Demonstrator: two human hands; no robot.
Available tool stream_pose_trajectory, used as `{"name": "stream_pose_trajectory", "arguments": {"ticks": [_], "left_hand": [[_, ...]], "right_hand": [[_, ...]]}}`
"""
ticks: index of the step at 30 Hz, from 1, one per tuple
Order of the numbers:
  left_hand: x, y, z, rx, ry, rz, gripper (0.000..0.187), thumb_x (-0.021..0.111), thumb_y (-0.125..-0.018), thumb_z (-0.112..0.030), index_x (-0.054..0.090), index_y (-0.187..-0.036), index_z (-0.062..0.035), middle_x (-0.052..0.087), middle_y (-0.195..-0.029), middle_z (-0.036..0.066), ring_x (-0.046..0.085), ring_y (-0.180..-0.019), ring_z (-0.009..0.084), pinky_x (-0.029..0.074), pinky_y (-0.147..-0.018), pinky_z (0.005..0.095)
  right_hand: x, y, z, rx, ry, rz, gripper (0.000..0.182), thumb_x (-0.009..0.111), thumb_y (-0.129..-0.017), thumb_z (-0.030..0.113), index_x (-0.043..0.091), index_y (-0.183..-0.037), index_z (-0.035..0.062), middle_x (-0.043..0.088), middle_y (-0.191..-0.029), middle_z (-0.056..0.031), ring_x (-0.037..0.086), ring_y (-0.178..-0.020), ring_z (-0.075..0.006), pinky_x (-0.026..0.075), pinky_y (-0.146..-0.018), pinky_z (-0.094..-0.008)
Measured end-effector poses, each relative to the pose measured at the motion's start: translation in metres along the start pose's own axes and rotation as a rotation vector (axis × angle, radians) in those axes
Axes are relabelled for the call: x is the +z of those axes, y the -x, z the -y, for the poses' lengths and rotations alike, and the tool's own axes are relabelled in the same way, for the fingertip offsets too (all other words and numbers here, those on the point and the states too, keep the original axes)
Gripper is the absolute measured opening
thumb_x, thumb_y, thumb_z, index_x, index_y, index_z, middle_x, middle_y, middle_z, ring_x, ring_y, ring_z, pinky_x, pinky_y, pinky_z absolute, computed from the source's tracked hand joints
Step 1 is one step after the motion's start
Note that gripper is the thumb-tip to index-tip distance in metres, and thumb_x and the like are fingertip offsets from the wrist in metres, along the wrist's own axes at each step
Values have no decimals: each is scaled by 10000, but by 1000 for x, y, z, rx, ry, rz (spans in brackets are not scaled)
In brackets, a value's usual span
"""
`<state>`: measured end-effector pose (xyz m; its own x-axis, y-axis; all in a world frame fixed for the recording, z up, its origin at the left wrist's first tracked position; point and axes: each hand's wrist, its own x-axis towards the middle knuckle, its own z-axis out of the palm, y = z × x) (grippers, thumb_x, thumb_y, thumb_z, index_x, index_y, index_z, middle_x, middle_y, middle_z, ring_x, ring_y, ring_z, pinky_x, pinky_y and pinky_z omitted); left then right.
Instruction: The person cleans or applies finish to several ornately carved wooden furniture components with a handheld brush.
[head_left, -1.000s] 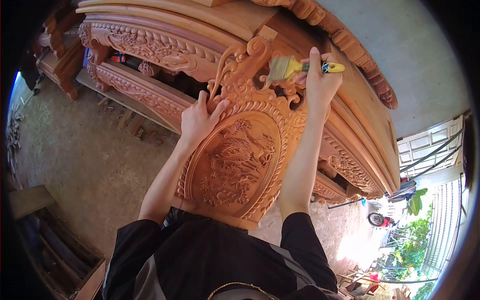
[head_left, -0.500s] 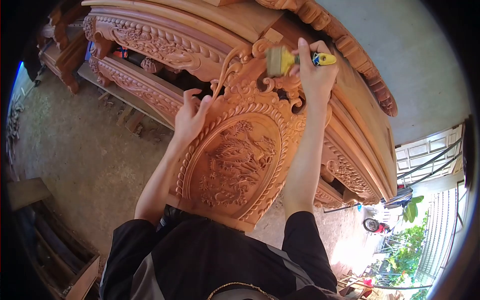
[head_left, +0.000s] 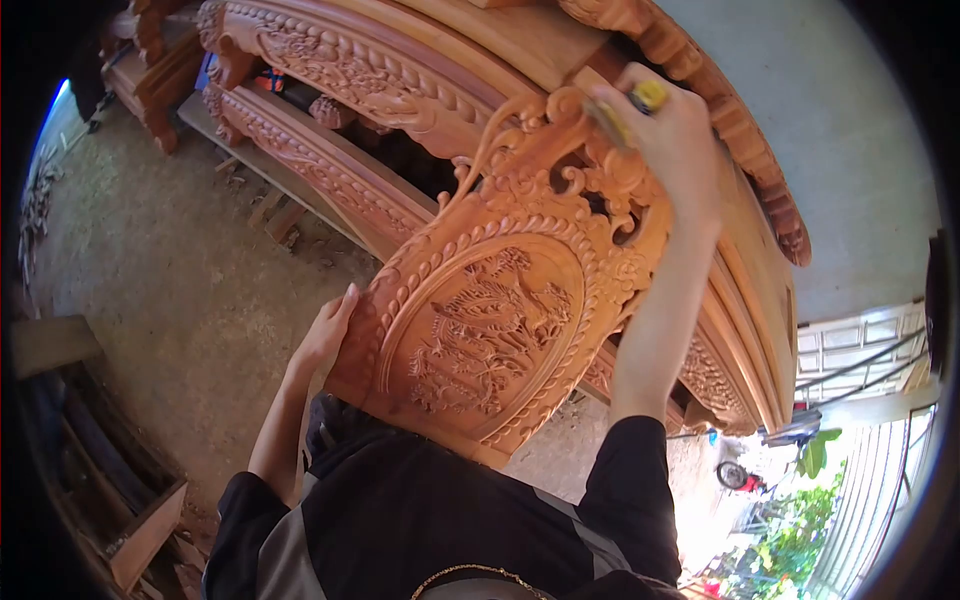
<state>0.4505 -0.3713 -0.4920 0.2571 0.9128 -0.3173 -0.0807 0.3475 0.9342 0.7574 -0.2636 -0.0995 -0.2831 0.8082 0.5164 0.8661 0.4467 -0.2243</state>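
Note:
A carved wooden panel (head_left: 400,340) leans against my front, its oval relief showing foliage-like figures inside a rope-like border. My left hand (head_left: 328,328) grips its lower left edge, thumb along the rim and the other fingers mostly hidden. In my right hand (head_left: 670,135) is a paintbrush (head_left: 612,122) with a yellow handle end, blurred by motion. Its bristles lie over the scrollwork (head_left: 565,105) at the panel's top right corner.
Behind the panel stand large carved wooden furniture pieces (head_left: 360,75), stacked. A carved wooden rail (head_left: 690,75) runs along the upper right by a grey surface (head_left: 850,140). Wood offcuts (head_left: 285,222) lie on the floor. A wooden box-like piece (head_left: 150,535) sits lower left.
My left hand has moved from the panel's upper left side down to its lower left edge. My right hand has carried the brush right and slightly up. The panel appears shifted right.

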Motion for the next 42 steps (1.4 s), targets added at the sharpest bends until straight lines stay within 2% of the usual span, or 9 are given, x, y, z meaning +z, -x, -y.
{"name": "stream_pose_trajectory", "arguments": {"ticks": [5, 10, 13, 15, 25, 27, 33, 37, 42], "left_hand": [[-29, 24, 36, -253, -196, 71, 744, 318, -1062, -584, 673, -1139, 65, 698, -1028, 108, 606, -953, 149, 471, -903, 317], [-16, 49, 28, -244, -98, 60, 776, 282, -1060, -598, 648, -1207, 71, 693, -1130, 126, 616, -1061, 179, 461, -971, 316], [-9, 51, 32, -266, 98, 64, 778, 281, -1057, -606, 597, -1302, 60, 654, -1255, 136, 602, -1147, 187, 449, -1022, 306], [-8, 48, 31, -294, 252, 61, 781, 284, -1054, -610, 565, -1351, 55, 625, -1323, 136, 592, -1187, 188, 442, -1046, 300], [-9, 50, 39, -417, 528, 135, 807, 321, -1020, -664, 505, -1413, 16, 599, -1361, 133, 612, -1196, 202, 477, -1042, 319], [-9, 52, 38, -425, 549, 153, 811, 325, -1016, -669, 504, -1412, 16, 598, -1364, 134, 614, -1196, 203, 482, -1039, 327], [-14, 52, 51, -390, 712, 292, 773, 377, -1008, -653, 462, -1454, -27, 584, -1392, 132, 615, -1204, 238, 493, -1048, 379], [-3, 57, 39, -407, 743, 254, 757, 387, -1011, -642, 440, -1472, -44, 554, -1427, 132, 594, -1234, 246, 481, -1061, 392], [-4, 54, 36, -391, 778, 289, 760, 378, -1017, -636, 421, -1482, -38, 522, -1461, 143, 567, -1272, 257, 458, -1088, 401]], "right_hand": [[16, -2, -28, 16, -520, -34, 208, 731, -917, 211, 664, -874, 18, 581, -637, -78, 517, -564, -81, 420, -560, -270], [-1, -5, -15, 176, 56, 25, 111, 744, -902, 111, 708, -907, 6, 654, -710, -22, 584, -627, -64, 472, -613, -232], [6, -6, -22, -281, -210, -66, 161, 755, -903, 169, 711, -912, 15, 634, -699, -21, 557, -607, -65, 474, -606, -244], [-7, -4, -8, 90, -137, 109, 198, 763, -898, 222, 715, -919, 30, 619, -697, -35, 551, -596, -87, 479, -613, -264], [9, -8, -12, 22, 257, -3, 311, 751, -920, 299, 668, -853, 7, 621, -653, -14, 570, -573, -51, 440, -516, -226], [28, -4, -22, 55, -347, -272, 334, 715, -956, 301, 657, -818, 2, 643, -662, -18, 606, -532, -65, 427, -460, -218], [26, 27, -6, 356, -475, -32, 332, 648, -1000, 250, 643, -793, -9, 665, -678, -43, 638, -497, -99, 446, -416, -221], [51, 32, -16, 244, -663, -668, 329, 625, -1012, 256, 624, -836, -22, 679, -693, -77, 635, -464, -122, 467, -411, -227], [50, 49, -7, 409, -637, -211, 407, 591, -1028, 324, 596, -828, -31, 685, -719, -135, 677, -527, -167, 513, -435, -247]]}}
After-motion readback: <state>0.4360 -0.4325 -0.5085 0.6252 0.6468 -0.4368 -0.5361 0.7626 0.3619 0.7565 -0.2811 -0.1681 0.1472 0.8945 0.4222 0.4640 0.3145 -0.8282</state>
